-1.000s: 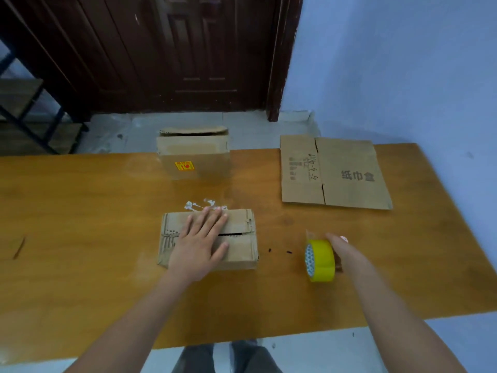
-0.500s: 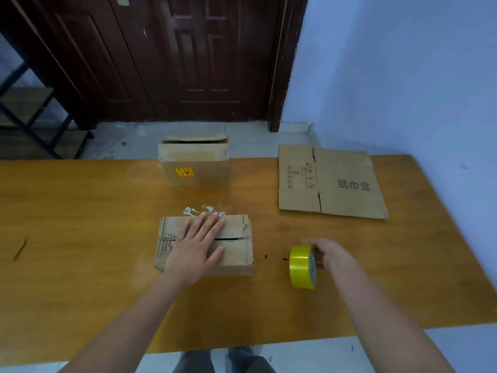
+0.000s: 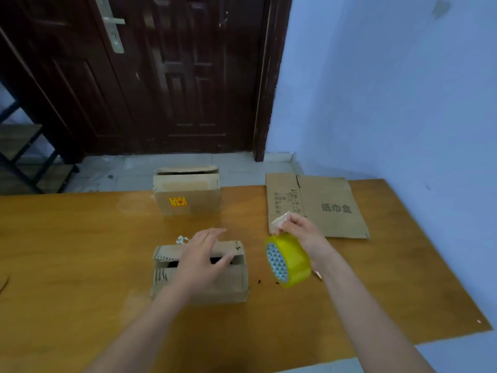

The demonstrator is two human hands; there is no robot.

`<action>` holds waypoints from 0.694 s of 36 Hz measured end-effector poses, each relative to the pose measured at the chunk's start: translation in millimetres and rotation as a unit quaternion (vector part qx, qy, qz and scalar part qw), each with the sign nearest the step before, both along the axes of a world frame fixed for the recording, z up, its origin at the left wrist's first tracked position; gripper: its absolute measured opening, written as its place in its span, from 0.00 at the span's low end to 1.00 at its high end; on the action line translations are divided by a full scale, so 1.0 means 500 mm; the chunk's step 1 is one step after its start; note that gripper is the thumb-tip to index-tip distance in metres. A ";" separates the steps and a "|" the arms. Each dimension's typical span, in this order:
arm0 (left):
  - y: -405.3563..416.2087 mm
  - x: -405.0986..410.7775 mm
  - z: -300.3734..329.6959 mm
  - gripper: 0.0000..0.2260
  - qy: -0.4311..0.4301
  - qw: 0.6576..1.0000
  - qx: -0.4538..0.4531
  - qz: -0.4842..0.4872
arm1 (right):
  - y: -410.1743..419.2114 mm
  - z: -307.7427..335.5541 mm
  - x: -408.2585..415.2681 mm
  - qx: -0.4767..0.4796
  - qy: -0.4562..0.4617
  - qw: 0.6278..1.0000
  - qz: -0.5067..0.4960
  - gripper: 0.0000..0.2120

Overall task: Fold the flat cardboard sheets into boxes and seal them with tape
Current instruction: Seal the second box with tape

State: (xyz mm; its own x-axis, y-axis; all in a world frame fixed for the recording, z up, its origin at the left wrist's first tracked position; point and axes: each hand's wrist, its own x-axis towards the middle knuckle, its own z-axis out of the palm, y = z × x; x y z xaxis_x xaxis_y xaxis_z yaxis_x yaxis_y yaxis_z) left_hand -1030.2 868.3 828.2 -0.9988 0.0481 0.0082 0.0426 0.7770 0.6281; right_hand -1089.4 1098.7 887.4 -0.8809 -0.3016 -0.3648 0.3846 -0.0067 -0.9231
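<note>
Wooden table (image 3: pixel 80 251): 2 boxes (image 3: pixel 200 275) (image 3: pixel 188 193), flat sheet (image 3: pixel 320 208).

- The table (image 3: pixel 80 265) under my arms is wood with a glossy orange-brown varnish that throws soft reflections.
- The box (image 3: pixel 200 270) beneath my left hand (image 3: pixel 200 261) is matt brown cardboard, its torn edge rough and showing the corrugation.
- The tape roll (image 3: pixel 289 261) in my right hand (image 3: pixel 306 236) is glossy yellow plastic film, smooth, around a printed paper core.
- The loose tape end (image 3: pixel 279 220) that I pinch looks thin, clear and shiny.
- The far box (image 3: pixel 188 193) is matt cardboard with a glossy tape strip and a yellow paper sticker.
- The flat sheet (image 3: pixel 317 207) is dull, smooth cardboard with creases.
- The door (image 3: pixel 161 76) is dark lacquered wood with a metal handle plate.
- The wall (image 3: pixel 390 90) is matt blue paint.
</note>
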 end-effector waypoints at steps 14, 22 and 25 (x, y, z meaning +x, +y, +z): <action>-0.003 -0.041 0.151 0.06 0.024 0.943 0.325 -0.061 | -0.156 0.075 -0.005 0.102 0.118 0.985 0.072 0.15; -0.022 -0.034 0.158 0.09 0.037 0.921 0.383 0.067 | -0.199 0.082 -0.011 0.134 0.163 0.970 0.120 0.15; -0.028 -0.032 0.157 0.10 0.056 0.932 0.342 0.104 | -0.200 0.086 -0.015 0.159 0.175 0.959 0.157 0.13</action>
